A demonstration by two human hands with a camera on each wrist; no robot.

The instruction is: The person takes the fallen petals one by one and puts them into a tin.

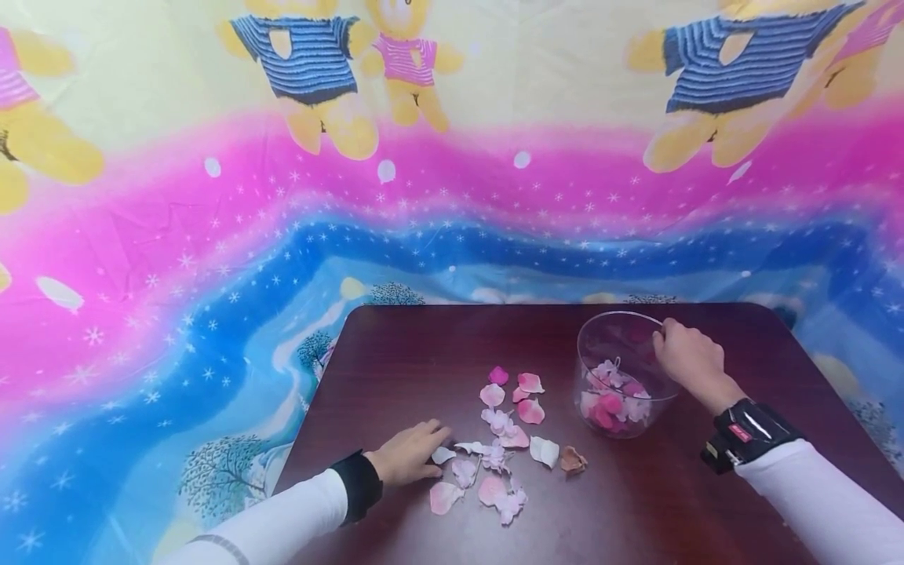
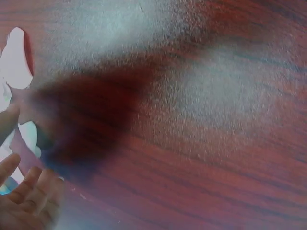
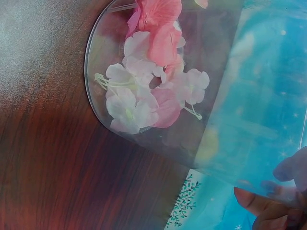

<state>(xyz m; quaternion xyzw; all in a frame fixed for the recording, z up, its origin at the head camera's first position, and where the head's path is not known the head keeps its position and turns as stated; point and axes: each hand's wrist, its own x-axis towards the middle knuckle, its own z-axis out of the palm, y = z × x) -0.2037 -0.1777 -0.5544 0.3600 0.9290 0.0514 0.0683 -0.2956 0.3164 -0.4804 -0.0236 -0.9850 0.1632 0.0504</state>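
At the right of the table, a clear plastic tub (image 1: 589,369) contains pink and white petals and small flowers (image 3: 129,108). My right hand (image 1: 692,361) grips its rim, with thumb and fingers (image 3: 261,201) on either side of the wall. Left of the tub lie loose petals and blossoms, among them a white petal (image 1: 544,451), a magenta petal (image 1: 498,375) and a pale pink petal (image 1: 445,497). My left hand (image 1: 410,453) is low over the table at the left edge of these, fingers loosely extended (image 2: 31,194), a white petal (image 1: 442,455) right at the fingertips.
The dark reddish-brown table (image 1: 417,353) has rounded far corners. Behind it hangs a cloth (image 1: 452,180) printed with bears, snowflakes and trees. A brown curled petal (image 1: 573,461) lies between the loose petals and the tub. Black bands (image 1: 357,484) circle both wrists.
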